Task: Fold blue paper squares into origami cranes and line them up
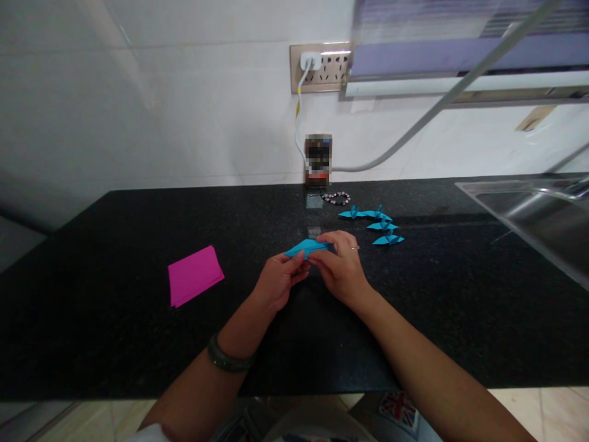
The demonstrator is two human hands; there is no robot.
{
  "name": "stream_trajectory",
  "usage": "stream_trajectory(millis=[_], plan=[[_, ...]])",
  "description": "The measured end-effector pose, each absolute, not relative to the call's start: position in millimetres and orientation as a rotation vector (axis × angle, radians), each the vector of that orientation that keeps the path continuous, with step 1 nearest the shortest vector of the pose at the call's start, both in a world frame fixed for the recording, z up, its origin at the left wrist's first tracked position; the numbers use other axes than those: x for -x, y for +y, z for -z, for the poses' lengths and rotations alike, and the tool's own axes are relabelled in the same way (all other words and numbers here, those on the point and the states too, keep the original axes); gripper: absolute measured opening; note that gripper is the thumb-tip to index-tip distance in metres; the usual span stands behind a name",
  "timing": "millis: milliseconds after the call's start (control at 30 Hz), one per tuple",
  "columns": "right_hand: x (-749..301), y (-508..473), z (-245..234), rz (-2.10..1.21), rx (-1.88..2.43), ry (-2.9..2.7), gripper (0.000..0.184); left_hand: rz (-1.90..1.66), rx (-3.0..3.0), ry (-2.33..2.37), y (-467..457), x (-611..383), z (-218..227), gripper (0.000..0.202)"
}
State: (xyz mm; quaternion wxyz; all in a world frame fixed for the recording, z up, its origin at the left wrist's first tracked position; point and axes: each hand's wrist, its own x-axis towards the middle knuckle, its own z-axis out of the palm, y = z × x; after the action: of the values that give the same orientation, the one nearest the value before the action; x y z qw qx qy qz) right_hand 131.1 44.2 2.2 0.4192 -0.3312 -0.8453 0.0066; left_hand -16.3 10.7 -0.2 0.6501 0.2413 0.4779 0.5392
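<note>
Both hands meet over the middle of a black stone counter (115, 344). Between them is a folded blue paper piece (304, 247), long and pointed toward the left. My left hand (279, 281) pinches its lower left part with fingers closed. My right hand (341, 265), a ring on one finger, grips its right end. Several finished blue paper cranes (380, 226) sit on the counter just beyond and to the right of my right hand.
A stack of pink paper (193, 274) lies to the left. A bead bracelet (335, 197) and a small blurred device (318, 159) with a cable to a wall socket (317, 66) are at the back. A steel sink (529, 215) is at the right.
</note>
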Motion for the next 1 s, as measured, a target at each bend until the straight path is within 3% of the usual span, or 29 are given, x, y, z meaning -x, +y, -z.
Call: stream_trajectory(millis=[567, 1000], plan=[[-123.9, 42.7, 5.1, -0.433, 0.978, -2.018, 0.008, -1.255, -0.673, 1.195, 9.7, 9.7, 1.4, 0.020], [-113.6, 31.6, 8.6, -0.857, 0.976, -1.737, 0.011, -1.431, -1.113, 1.401, 10.4, 11.5, 6.6, 0.021]])
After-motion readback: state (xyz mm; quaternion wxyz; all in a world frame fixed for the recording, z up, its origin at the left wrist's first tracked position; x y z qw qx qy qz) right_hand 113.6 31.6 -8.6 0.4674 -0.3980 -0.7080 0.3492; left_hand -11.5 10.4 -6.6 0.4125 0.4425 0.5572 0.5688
